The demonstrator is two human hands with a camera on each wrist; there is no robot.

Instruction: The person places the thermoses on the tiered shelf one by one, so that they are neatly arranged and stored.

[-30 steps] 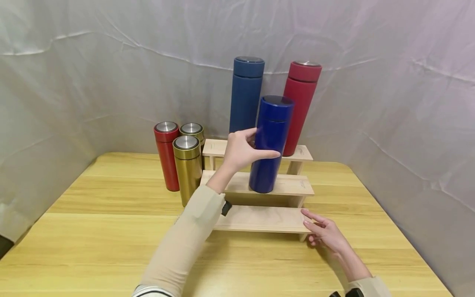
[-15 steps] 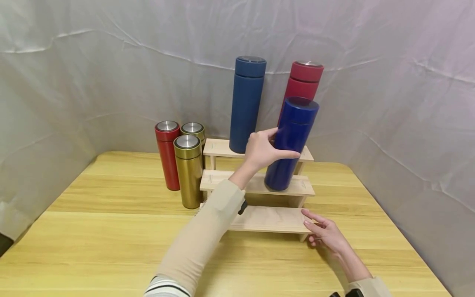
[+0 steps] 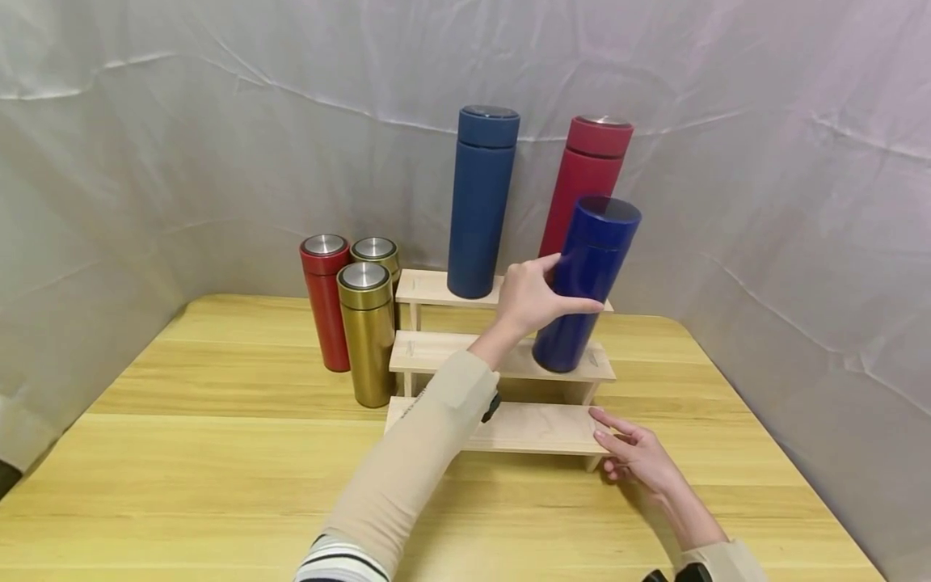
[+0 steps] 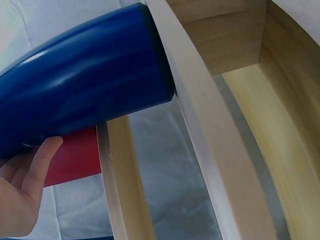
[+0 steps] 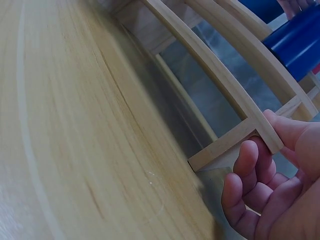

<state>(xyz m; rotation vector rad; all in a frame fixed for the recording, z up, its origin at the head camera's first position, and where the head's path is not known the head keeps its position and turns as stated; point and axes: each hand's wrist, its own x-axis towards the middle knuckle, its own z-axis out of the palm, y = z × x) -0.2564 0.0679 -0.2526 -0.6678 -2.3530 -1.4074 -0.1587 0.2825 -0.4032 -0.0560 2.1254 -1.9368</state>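
My left hand (image 3: 531,301) grips a glossy dark blue thermos (image 3: 591,271), thumb in front and fingers around its far side. The thermos leans slightly right, its base at the right part of the middle tier of a three-step wooden stand (image 3: 527,428). In the left wrist view the base of the thermos (image 4: 110,60) meets or nearly meets the board's edge. My right hand (image 3: 640,461) pinches the right end of the lowest tier; in the right wrist view its thumb lies over the board and curled fingers sit below.
On the top tier stand a matte blue thermos (image 3: 483,210) and a red thermos (image 3: 582,190), the latter partly hidden. Left of the stand, a red thermos (image 3: 327,307) and two gold ones, the nearer gold thermos (image 3: 369,347) in front, stand on the wooden table (image 3: 218,469). Grey cloth (image 3: 218,162) hangs behind.
My left hand has carried the dark blue thermos rightward along the middle tier, from about its centre toward its right end. My right hand has stayed at the lowest tier.
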